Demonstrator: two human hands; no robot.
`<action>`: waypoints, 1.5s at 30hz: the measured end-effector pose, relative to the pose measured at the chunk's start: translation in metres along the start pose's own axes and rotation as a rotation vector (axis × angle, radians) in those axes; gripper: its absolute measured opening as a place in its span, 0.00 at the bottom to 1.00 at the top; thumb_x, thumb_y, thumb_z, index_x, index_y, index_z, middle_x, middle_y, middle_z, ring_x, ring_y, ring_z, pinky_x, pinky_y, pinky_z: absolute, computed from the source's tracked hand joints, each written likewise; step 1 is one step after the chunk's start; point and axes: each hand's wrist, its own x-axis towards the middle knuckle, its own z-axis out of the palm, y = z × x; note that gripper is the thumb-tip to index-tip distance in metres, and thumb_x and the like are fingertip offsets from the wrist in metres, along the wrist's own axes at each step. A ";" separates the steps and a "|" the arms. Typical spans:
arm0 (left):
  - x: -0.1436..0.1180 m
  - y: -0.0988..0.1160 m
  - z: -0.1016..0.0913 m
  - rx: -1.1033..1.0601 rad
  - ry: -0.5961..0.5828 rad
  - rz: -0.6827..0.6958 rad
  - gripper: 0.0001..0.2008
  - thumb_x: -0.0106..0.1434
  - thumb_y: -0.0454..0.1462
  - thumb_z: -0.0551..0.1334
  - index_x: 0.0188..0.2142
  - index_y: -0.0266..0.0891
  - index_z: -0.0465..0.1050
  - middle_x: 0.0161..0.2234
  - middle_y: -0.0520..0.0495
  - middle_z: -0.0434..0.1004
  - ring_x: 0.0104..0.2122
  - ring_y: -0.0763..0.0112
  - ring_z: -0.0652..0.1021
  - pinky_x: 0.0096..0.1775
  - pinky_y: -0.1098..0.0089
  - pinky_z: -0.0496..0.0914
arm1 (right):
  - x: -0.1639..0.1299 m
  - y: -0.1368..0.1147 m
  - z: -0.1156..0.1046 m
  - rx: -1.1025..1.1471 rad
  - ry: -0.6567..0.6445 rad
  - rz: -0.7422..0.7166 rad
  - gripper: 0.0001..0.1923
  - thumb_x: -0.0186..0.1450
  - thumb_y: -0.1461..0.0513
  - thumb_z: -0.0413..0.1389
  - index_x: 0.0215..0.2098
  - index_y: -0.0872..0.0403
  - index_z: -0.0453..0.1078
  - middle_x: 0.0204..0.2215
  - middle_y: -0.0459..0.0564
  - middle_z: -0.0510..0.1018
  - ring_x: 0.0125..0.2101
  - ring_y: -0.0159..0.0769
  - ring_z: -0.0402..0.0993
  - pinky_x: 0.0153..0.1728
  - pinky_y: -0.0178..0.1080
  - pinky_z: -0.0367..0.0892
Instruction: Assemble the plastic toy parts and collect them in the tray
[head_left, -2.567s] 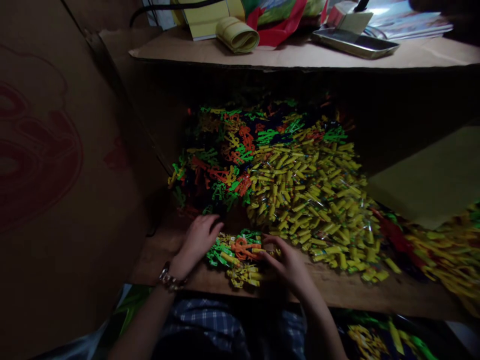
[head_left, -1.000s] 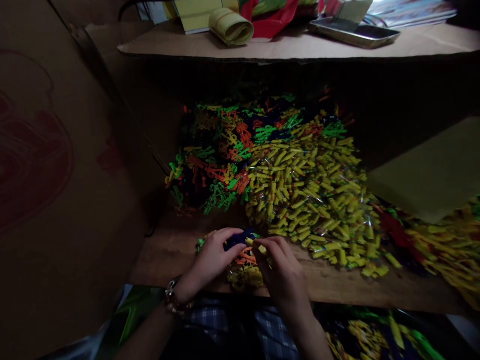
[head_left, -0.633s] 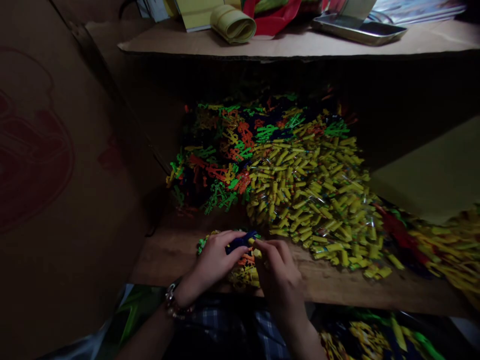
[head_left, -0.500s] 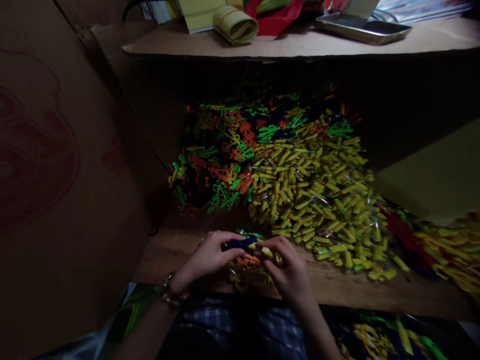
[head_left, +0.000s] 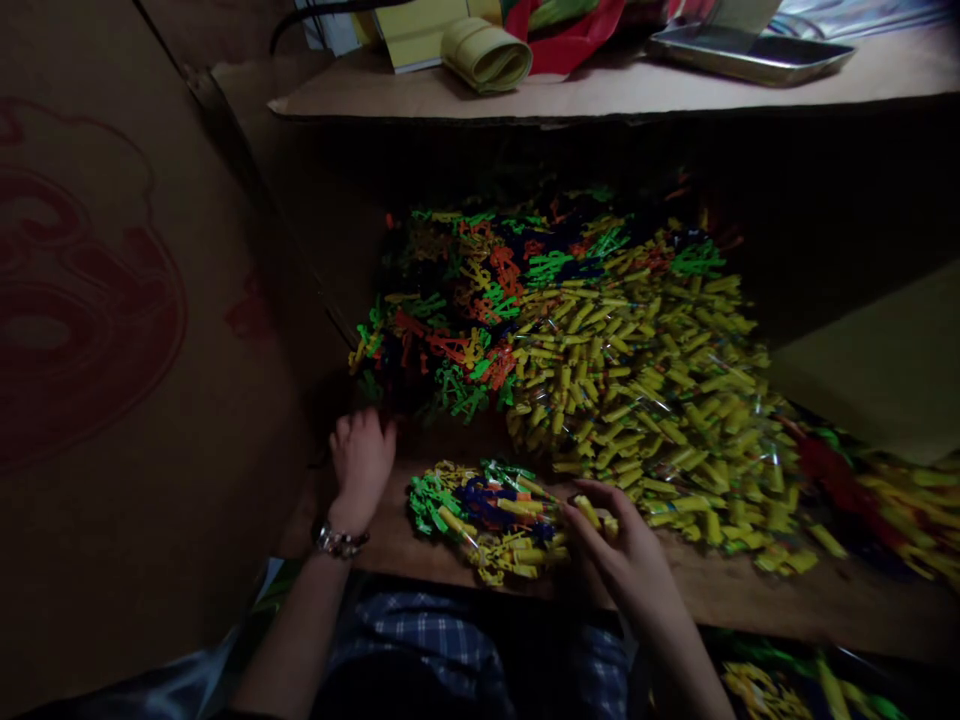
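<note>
My right hand (head_left: 626,540) is closed around a few small yellow rolled pieces (head_left: 587,512). Just left of it, a small heap of mixed pieces (head_left: 491,515) in green, blue, orange and yellow lies on the wooden board. My left hand (head_left: 364,460), with a beaded bracelet on the wrist, is off to the left, its thumb and bent fingers apart and nothing visible in them. Its fingertips are near the lower left edge of a pile of thin plastic pieces (head_left: 457,345) in green, orange, yellow and dark blue. A large pile of yellow rolled pieces (head_left: 652,390) lies beside that one.
Above the piles runs a cardboard-covered shelf (head_left: 585,103) with a yellow roll (head_left: 487,55) and a metal tray (head_left: 750,58). A cardboard wall with red print (head_left: 82,280) stands on the left. More yellow pieces (head_left: 911,510) lie at the far right.
My left hand has let go of a dark blue piece and moved left and up toward the coloured pile. The right hand has shifted slightly right, still holding yellow pieces. The view has shifted a little.
</note>
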 end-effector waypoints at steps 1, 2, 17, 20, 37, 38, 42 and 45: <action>0.005 -0.008 0.003 0.070 0.029 -0.048 0.13 0.61 0.36 0.56 0.40 0.27 0.73 0.40 0.25 0.75 0.47 0.39 0.72 0.46 0.43 0.64 | -0.001 0.002 -0.003 0.082 0.002 0.047 0.22 0.55 0.52 0.60 0.44 0.53 0.68 0.35 0.52 0.77 0.34 0.40 0.74 0.34 0.40 0.70; 0.009 -0.015 0.006 0.094 0.029 -0.073 0.12 0.59 0.34 0.58 0.39 0.26 0.72 0.38 0.25 0.75 0.46 0.38 0.72 0.45 0.42 0.64 | -0.002 0.004 -0.004 0.179 -0.031 0.090 0.24 0.56 0.53 0.60 0.49 0.52 0.66 0.37 0.51 0.77 0.32 0.37 0.74 0.30 0.37 0.69; -0.047 0.053 -0.007 -1.389 -0.428 -0.305 0.19 0.46 0.42 0.71 0.36 0.35 0.73 0.29 0.49 0.79 0.28 0.72 0.78 0.34 0.72 0.72 | -0.011 -0.039 0.039 0.177 -0.217 -0.033 0.15 0.59 0.53 0.58 0.40 0.52 0.75 0.39 0.51 0.80 0.40 0.40 0.75 0.42 0.40 0.69; -0.054 0.064 -0.009 -1.364 -0.449 -0.294 0.21 0.46 0.43 0.71 0.37 0.33 0.74 0.30 0.47 0.80 0.29 0.72 0.78 0.33 0.74 0.71 | -0.015 -0.044 0.043 0.133 -0.068 -0.061 0.14 0.58 0.53 0.60 0.37 0.53 0.74 0.33 0.51 0.80 0.35 0.40 0.76 0.37 0.40 0.71; -0.052 0.052 -0.019 -1.061 -0.646 0.069 0.12 0.54 0.39 0.64 0.38 0.37 0.78 0.37 0.45 0.81 0.35 0.64 0.79 0.38 0.69 0.73 | -0.024 -0.046 0.032 -0.346 0.013 -0.549 0.05 0.65 0.61 0.53 0.38 0.51 0.70 0.31 0.49 0.77 0.32 0.36 0.75 0.33 0.35 0.68; -0.050 0.049 -0.019 -1.056 -0.703 0.082 0.12 0.54 0.39 0.64 0.38 0.36 0.78 0.36 0.44 0.81 0.35 0.64 0.79 0.36 0.69 0.74 | -0.021 -0.044 0.029 -0.283 -0.023 -0.492 0.05 0.64 0.60 0.55 0.37 0.51 0.70 0.30 0.49 0.78 0.31 0.36 0.75 0.33 0.35 0.69; -0.041 0.041 -0.016 -0.928 -0.760 0.250 0.14 0.57 0.40 0.63 0.42 0.38 0.77 0.40 0.44 0.80 0.39 0.63 0.79 0.41 0.68 0.72 | -0.010 -0.030 0.015 -0.173 -0.171 -0.256 0.11 0.59 0.54 0.58 0.34 0.52 0.71 0.31 0.50 0.79 0.32 0.39 0.76 0.34 0.37 0.71; -0.022 0.036 -0.005 -0.629 -0.410 0.344 0.17 0.59 0.41 0.62 0.47 0.39 0.73 0.47 0.41 0.76 0.48 0.59 0.74 0.52 0.63 0.66 | -0.006 -0.017 0.003 -0.207 -0.069 -0.202 0.19 0.60 0.54 0.55 0.46 0.55 0.67 0.36 0.53 0.78 0.37 0.42 0.76 0.40 0.42 0.71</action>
